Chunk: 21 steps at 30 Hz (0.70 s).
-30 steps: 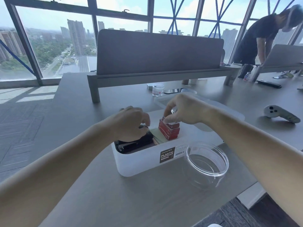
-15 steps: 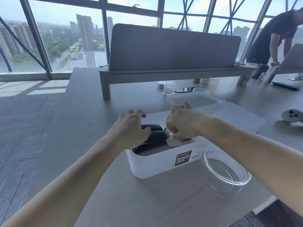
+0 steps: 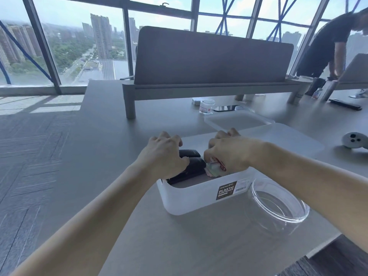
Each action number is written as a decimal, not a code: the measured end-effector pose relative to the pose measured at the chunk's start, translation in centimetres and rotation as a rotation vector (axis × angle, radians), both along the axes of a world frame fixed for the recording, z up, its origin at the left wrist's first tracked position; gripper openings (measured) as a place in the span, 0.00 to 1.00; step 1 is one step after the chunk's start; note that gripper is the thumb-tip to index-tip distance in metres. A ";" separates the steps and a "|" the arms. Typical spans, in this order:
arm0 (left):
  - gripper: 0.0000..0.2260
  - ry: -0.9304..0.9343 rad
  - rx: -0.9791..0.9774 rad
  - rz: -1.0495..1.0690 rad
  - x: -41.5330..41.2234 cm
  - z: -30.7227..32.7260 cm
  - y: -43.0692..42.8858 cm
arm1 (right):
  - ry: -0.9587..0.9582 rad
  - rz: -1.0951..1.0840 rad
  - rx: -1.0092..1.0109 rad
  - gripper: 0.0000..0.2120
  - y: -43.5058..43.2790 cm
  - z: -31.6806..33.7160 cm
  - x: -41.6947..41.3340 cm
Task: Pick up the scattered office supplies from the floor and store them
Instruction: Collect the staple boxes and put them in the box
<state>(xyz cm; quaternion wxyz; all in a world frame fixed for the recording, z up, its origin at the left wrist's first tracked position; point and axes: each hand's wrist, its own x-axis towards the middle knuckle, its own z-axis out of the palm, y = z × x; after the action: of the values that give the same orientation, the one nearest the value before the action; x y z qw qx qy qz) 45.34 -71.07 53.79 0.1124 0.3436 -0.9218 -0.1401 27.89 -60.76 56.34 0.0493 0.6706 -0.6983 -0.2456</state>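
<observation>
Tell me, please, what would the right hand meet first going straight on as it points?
Probably the red-and-white packs in the white container, directly under the right hand; contact is hidden.

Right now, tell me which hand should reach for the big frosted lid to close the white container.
Right. The right hand, holding red packets in the plastic container, sits nearest the big frosted lid behind it; the left hand is across, gripping the black stapler.

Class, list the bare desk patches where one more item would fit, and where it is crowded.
Free: desk left of the container, up to the divider leg; the near strip before container and bowl. Crowded: inside the container, left hand on stapler, right hand on packs; behind it, lids, jar, phone.
</observation>
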 end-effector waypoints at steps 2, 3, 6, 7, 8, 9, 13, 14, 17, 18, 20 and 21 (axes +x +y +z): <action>0.23 -0.004 0.002 0.001 -0.1 0.0 0.0 | 0.035 0.031 -0.003 0.14 0.2 -0.1 -0.2; 0.23 -0.006 0.003 0.001 -0.1 0.0 0.0 | 0.041 0.043 -0.011 0.15 0.2 -0.2 -0.3; 0.23 0.002 0.008 0.003 -0.1 0.0 0.0 | 0.032 0.070 -0.045 0.15 0.1 -0.4 -0.5; 0.23 0.007 0.009 0.004 -0.1 -0.1 -0.1 | 0.033 0.077 -0.054 0.14 0.1 -0.5 -0.6; 0.23 0.013 0.010 0.005 -0.1 -0.1 -0.1 | 0.037 0.084 -0.064 0.14 0.1 -0.7 -0.7; 0.23 0.017 0.011 0.006 -0.1 -0.1 -0.1 | 0.038 0.092 -0.076 0.14 0.1 -0.8 -0.8; 0.23 0.023 0.016 0.011 -0.2 -0.1 -0.1 | 0.032 0.089 -0.096 0.17 0.0 -1.0 -1.0; 0.23 0.022 0.017 0.013 -0.2 -0.1 -0.1 | 0.031 0.087 -0.092 0.17 0.0 -1.0 -0.9; 0.22 0.031 0.018 0.017 -0.2 -0.1 -0.1 | 0.051 0.080 -0.073 0.14 0.0 -0.7 -0.7; 0.22 0.035 0.016 0.019 -0.3 -0.1 -0.1 | 0.063 0.080 -0.073 0.13 -0.1 -0.7 -0.6; 0.22 0.025 0.013 0.019 -0.4 0.0 0.0 | 0.079 0.078 -0.076 0.13 -0.1 -0.7 -0.7; 0.23 0.012 0.011 0.018 -0.5 0.0 0.1 | 0.080 0.081 -0.080 0.14 -0.1 -0.8 -0.7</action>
<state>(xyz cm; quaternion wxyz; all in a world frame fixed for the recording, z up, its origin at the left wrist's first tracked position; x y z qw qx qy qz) 44.88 -70.98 53.79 0.1171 0.3516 -0.9172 -0.1461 27.17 -60.82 55.57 0.1139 0.6852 -0.6774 -0.2420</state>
